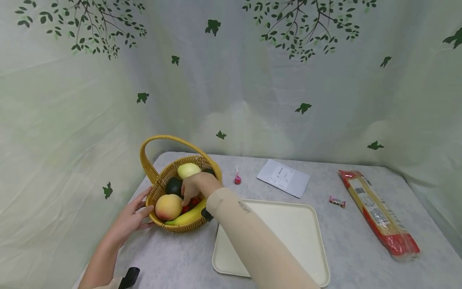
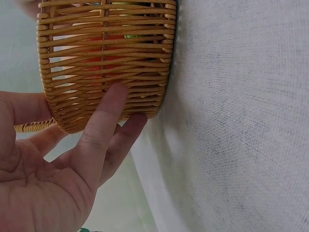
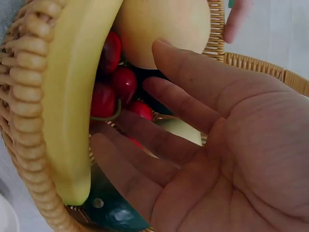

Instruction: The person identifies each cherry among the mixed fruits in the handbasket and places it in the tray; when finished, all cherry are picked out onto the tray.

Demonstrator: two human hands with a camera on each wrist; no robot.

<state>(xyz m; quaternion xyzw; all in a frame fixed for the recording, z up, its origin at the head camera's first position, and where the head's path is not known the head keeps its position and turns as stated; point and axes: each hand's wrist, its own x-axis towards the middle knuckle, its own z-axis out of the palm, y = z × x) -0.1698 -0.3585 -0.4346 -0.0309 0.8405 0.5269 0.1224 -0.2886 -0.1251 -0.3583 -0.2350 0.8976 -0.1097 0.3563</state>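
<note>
A wicker basket (image 1: 182,229) with an arched handle holds fruit at the table's left. My left hand (image 1: 131,218) rests its extended fingers against the basket's outer wall, also seen in the left wrist view. Inside the basket, my right hand (image 1: 196,186) reaches down with spread, slightly bent fingers. Red cherries (image 3: 124,84) lie by its fingertips in the right wrist view; whether they touch is unclear, and nothing is visibly gripped. Around that hand are a banana (image 1: 189,216), a peach (image 1: 168,207), a dark green fruit (image 1: 174,186) and a pale yellow fruit (image 1: 188,170).
A cream tray (image 1: 319,241) lies right of the basket, partly under my right sleeve. Behind it are a lollipop (image 1: 237,179) and a grey labelled packet (image 1: 283,178). A small wrapped candy (image 1: 337,201) and a long noodle pack (image 1: 379,214) lie farther right. A leaf-patterned curtain surrounds the table.
</note>
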